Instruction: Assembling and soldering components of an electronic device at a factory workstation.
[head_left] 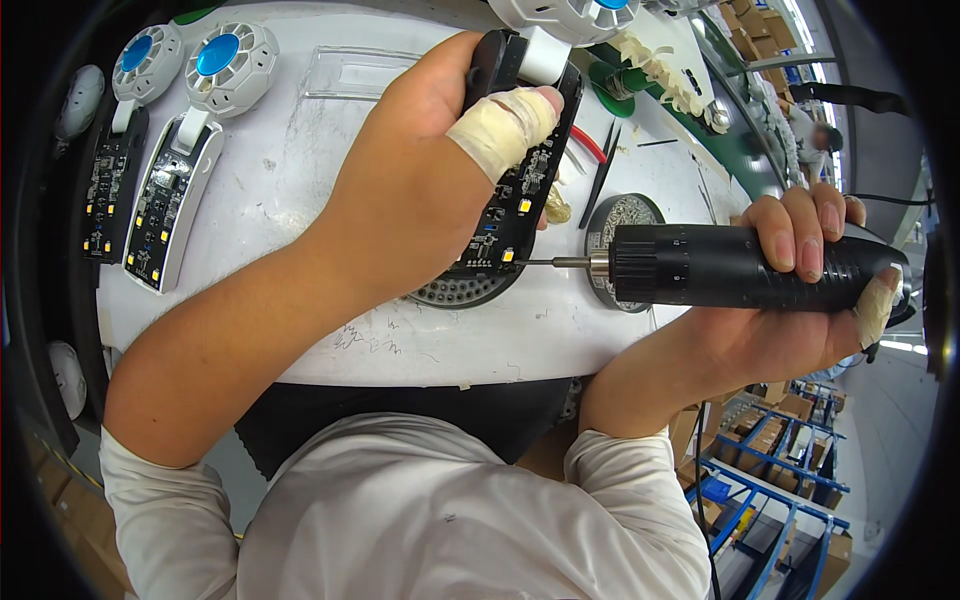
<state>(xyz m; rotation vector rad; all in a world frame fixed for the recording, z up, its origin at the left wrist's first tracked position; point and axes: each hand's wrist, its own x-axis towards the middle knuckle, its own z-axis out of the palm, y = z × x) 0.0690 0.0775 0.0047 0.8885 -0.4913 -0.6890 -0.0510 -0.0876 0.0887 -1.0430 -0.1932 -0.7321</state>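
My left hand (400,200), its thumb wrapped in pale tape, is closed around a handheld device whose black circuit board (488,245) faces up. At the device's far end is a white round vented head (565,18) with a blue centre. My right hand (770,335), also with a taped thumb, wraps around a black electric screwdriver (735,268) lying almost level. Its thin bit points left and reaches the board's near right corner, beside a small yellow-white LED. Whether a screw sits under the tip is too small to tell. My left fingers are mostly hidden beneath the device.
Two similar devices, one (170,210) in a white shell and one bare board (108,190), lie at left. A clear tray (350,72), a dish of screws (628,212), black tweezers (598,178), red-handled pliers (590,145) and a green spool (612,88) lie around. Shelves (770,460) stand at right.
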